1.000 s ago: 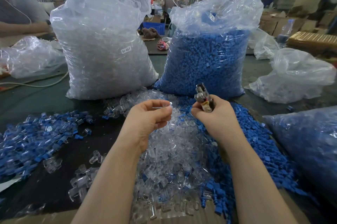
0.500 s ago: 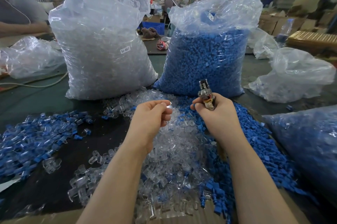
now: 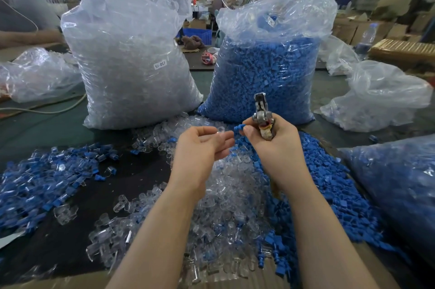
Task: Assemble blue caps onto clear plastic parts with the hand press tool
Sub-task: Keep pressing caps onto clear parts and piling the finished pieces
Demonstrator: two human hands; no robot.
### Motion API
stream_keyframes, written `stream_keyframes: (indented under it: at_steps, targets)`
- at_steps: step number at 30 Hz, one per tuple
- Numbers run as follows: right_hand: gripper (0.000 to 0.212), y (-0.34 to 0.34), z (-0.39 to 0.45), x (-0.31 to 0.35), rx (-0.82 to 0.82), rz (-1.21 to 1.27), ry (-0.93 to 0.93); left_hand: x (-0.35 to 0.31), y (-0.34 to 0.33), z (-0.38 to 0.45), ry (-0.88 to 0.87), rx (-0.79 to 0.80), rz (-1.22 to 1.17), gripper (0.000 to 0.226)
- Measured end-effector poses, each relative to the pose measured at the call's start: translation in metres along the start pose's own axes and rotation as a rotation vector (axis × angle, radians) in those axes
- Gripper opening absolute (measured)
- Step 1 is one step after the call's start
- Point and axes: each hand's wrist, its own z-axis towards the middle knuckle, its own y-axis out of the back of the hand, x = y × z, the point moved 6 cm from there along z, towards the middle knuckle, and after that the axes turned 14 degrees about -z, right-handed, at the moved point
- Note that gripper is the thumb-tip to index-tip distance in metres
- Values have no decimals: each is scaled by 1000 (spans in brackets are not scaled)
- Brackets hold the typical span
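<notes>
Both hands are raised over the heaps of loose parts at the middle of the dark work table (image 3: 146,171). The left hand (image 3: 200,149) pinches a single clear plastic part (image 3: 220,130) between thumb and fingertips, the remaining fingers loosely curled beneath it. The right hand (image 3: 273,145) grips the metal hand press tool (image 3: 262,115) in its curled fingers, the tool's head pointing up and away; the thumb and forefinger of the same hand pinch a blue cap (image 3: 238,128) at their tips. Cap and clear part are just beside each other, facing end to end; whether they touch cannot be told. Below the hands lies a pile of clear parts (image 3: 235,194), bordered on the right by a pile of blue caps (image 3: 329,182). A pile of assembled pieces (image 3: 40,182) lies at the left of the table. Behind stand a large bag of clear parts (image 3: 131,65) and a large bag of blue caps (image 3: 266,72), both upright and open-topped.
</notes>
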Motion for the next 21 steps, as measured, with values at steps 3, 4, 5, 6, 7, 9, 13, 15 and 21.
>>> stream_keyframes:
  at_steps: [3,4,5,6,7,9,13,15,21]
  targets:
    - [8,-2,0,2,10,-8,16,2,-5,-2,48,18,-52,12]
    - [8,-2,0,3,7,-8,20,2,-6,-3,52,14,-56,10]
    - [8,-2,-1,4,2,-7,26,2,-7,-3,50,7,-56,9]
    - [9,-2,-1,5,-4,-10,35,2,-7,-4,47,-2,-53,8]
    - [10,-2,-2,6,-10,-17,43,2,-7,-4,44,-11,-51,7]
    - [12,-2,-3,6,-15,-35,46,2,-6,-4,39,-30,-43,7]
    - [10,-1,-3,5,-41,-65,36,2,-3,-4,25,-71,-39,6]
    - [10,-1,-3,7,-45,-72,45,2,-2,-4,28,-71,-55,5]
    - [11,2,-5,9,-67,-86,69,-1,-3,-7,25,-101,-132,5]
